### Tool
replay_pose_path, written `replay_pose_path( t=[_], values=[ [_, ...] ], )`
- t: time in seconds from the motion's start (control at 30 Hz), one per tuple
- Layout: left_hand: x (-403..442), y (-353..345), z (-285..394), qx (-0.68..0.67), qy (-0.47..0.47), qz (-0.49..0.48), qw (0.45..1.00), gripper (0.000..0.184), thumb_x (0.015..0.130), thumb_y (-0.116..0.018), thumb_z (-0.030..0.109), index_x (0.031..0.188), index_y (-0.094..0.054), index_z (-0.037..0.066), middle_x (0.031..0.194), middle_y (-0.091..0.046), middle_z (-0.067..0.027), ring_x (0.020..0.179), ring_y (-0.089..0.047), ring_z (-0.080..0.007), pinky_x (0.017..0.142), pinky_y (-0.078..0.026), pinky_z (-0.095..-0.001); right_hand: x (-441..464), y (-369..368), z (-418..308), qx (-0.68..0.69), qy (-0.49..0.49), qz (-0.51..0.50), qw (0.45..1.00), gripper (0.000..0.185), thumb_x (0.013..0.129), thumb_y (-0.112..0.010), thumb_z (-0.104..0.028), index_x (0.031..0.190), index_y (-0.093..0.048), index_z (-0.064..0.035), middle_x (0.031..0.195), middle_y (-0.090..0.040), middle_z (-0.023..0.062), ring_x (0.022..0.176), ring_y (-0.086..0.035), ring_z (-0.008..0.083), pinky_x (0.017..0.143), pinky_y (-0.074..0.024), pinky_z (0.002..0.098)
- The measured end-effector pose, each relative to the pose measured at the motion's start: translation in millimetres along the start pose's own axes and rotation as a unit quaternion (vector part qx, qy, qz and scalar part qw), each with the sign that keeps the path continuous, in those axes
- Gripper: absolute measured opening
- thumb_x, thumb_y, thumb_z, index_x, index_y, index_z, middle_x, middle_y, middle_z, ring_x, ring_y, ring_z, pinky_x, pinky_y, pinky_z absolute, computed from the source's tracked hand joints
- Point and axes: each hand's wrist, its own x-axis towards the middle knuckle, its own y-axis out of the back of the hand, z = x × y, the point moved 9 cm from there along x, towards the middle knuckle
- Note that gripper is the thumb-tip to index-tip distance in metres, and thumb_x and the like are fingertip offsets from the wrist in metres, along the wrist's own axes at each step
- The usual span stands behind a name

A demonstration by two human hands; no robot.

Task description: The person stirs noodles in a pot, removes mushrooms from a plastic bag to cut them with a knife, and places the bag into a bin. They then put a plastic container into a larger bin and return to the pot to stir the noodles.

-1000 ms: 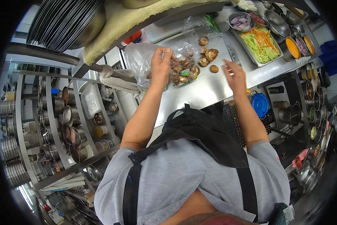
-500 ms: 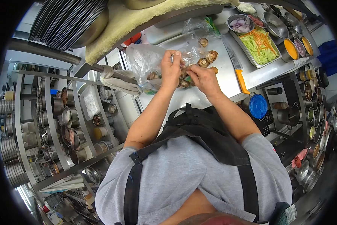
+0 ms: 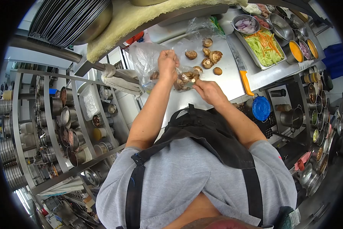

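Note:
My left hand (image 3: pixel 168 65) is closed on the clear plastic bag (image 3: pixel 141 57) over the steel table (image 3: pixel 227 88). Brown mushrooms (image 3: pixel 183 81) show through the film below and right of its fingers. At the bag's right side my right hand (image 3: pixel 210 91) is closed, its fingertips against the bag and a mushroom with a pale stem end (image 3: pixel 193 80); which of these it grips is hard to tell. Beyond the hands several loose mushrooms (image 3: pixel 215 57) lie on the table, one of them (image 3: pixel 191 55) just past the bag.
A knife with an orange handle (image 3: pixel 246 82) lies right of the mushrooms. Past it stand a tray of shredded vegetables (image 3: pixel 266 49), a bowl of cut onion (image 3: pixel 245 24) and other metal bowls. A blue lid (image 3: pixel 261 108) is below the table edge. Stacked plates (image 3: pixel 66 23) stand at upper left.
My right hand was open at the right, came in to the bag, then shifted slightly down and right. A mushroom now shows beyond the bag. My left hand stays on the bag.

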Motion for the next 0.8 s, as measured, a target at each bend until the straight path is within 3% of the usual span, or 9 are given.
replay_pose_path(
  t=[0.17,0.23,0.27,0.33,0.47,0.57,0.67,0.73,0.8],
  values=[
    [12.5,27.0,-28.8,0.075,0.031,0.052,0.995,0.011,0.092,-0.056,0.014,0.089,-0.048,0.006,0.070,-0.049,-0.0017,0.056,-0.044,-0.0102,0.050,-0.037,-0.0269,-31.6,15.9,17.9,0.002,-0.016,-0.034,0.999,0.014,0.087,-0.059,-0.017,0.089,-0.058,-0.0027,0.070,-0.061,0.0199,0.066,-0.060,0.0400,0.060,-0.0473,0.0470],
    [26.2,32.3,-19.6,0.234,-0.126,0.032,0.964,0.012,0.090,-0.059,0.015,0.091,-0.052,0.005,0.071,-0.051,-0.0018,0.057,-0.046,-0.0090,0.049,-0.037,-0.0245,-35.1,34.6,14.8,0.012,-0.023,-0.029,0.999,0.014,0.088,-0.059,-0.017,0.085,-0.058,-0.0023,0.071,-0.061,0.0196,0.067,-0.059,0.0402,0.060,-0.0461,0.0466],
    [21.4,26.9,-16.1,0.233,-0.122,0.032,0.964,0.012,0.090,-0.059,0.015,0.091,-0.052,0.005,0.071,-0.051,-0.0018,0.057,-0.046,-0.0090,0.049,-0.037,-0.0245,-34.9,41.2,16.7,0.012,-0.039,-0.013,0.999,0.015,0.088,-0.060,-0.017,0.084,-0.058,-0.0021,0.071,-0.061,0.0194,0.066,-0.059,0.0404,0.059,-0.0454,0.0466],
    [-4.0,-5.3,17.2,0.397,-0.252,-0.018,0.882,0.014,0.089,-0.060,0.015,0.094,-0.055,0.003,0.077,-0.055,-0.0031,0.065,-0.052,-0.0092,0.053,-0.041,-0.0240,-39.0,41.5,26.1,0.043,-0.081,0.008,0.996,0.018,0.088,-0.061,-0.017,0.081,-0.056,-0.0010,0.069,-0.060,0.0184,0.063,-0.058,0.0385,0.058,-0.0442,0.0444],
    [20.5,15.4,-5.6,0.378,-0.114,-0.026,0.918,0.020,0.088,-0.060,0.016,0.102,-0.055,0.002,0.086,-0.058,-0.0053,0.075,-0.055,-0.0117,0.063,-0.045,-0.0258,-47.1,34.1,51.6,0.138,-0.187,0.005,0.973,0.021,0.088,-0.061,-0.017,0.078,-0.056,0.0016,0.067,-0.059,0.0173,0.061,-0.058,0.0330,0.057,-0.0450,0.0385],
    [17.0,19.4,-11.8,0.261,-0.080,-0.092,0.958,0.027,0.088,-0.061,0.017,0.110,-0.054,0.002,0.096,-0.058,-0.0075,0.079,-0.056,-0.0135,0.068,-0.046,-0.0277,-39.8,35.7,56.0,0.076,-0.135,0.054,0.986,0.020,0.091,-0.058,-0.015,0.081,-0.059,0.0020,0.070,-0.064,0.0106,0.063,-0.062,0.0170,0.058,-0.0489,0.0299],
    [-14.2,39.1,-9.0,0.303,-0.055,-0.057,0.950,0.036,0.089,-0.060,0.018,0.120,-0.051,0.003,0.101,-0.057,-0.0092,0.086,-0.057,-0.0164,0.074,-0.047,-0.0284,-28.4,33.0,58.6,0.076,-0.129,0.080,0.985,0.019,0.091,-0.059,-0.015,0.082,-0.059,0.0022,0.072,-0.065,0.0113,0.064,-0.063,0.0170,0.059,-0.0492,0.0298],
    [-55.0,39.5,23.5,0.470,-0.315,-0.012,0.824,0.039,0.090,-0.058,0.017,0.126,-0.049,0.004,0.107,-0.056,-0.0121,0.100,-0.056,-0.0193,0.078,-0.049,-0.0306,-22.3,32.3,54.5,0.096,-0.130,0.089,0.983,0.021,0.089,-0.060,-0.016,0.080,-0.057,0.0024,0.070,-0.061,0.0151,0.062,-0.060,0.0252,0.058,-0.0470,0.0343],
    [-86.5,49.0,23.6,0.422,-0.300,-0.008,0.856,0.044,0.087,-0.061,0.018,0.126,-0.048,0.003,0.111,-0.057,-0.0166,0.106,-0.055,-0.0237,0.083,-0.048,-0.0336,-18.0,28.0,56.3,0.134,-0.133,0.091,0.978,0.024,0.087,-0.062,-0.018,0.077,-0.054,0.0024,0.066,-0.057,0.0186,0.060,-0.056,0.0333,0.057,-0.0445,0.0383]
  ],
)
